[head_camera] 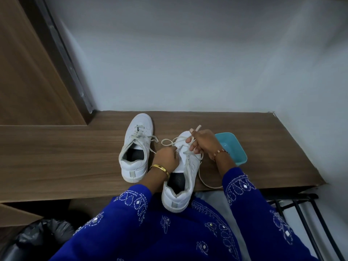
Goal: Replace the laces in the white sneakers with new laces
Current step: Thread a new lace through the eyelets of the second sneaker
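Two white sneakers lie on a wooden counter (75, 147). The left sneaker (134, 147) stands apart, toe pointing away, with its off-white lace loosely threaded. The right sneaker (181, 178) has its heel hanging over the counter's front edge. My left hand (166, 157) pinches this shoe's off-white lace (167, 142) at its eyelets, and a loop of it lies on the wood. My right hand (202, 142) grips the lace's other end, whose tip sticks up past my fingers. More of this lace trails off the shoe's right side.
A teal plastic tub (235, 149) sits on the counter just right of my right wrist. A grey wall runs behind the counter, and a wooden door panel (28, 72) is at the left. A black metal rack (305, 213) stands lower right, a black bag (43, 232) lower left.
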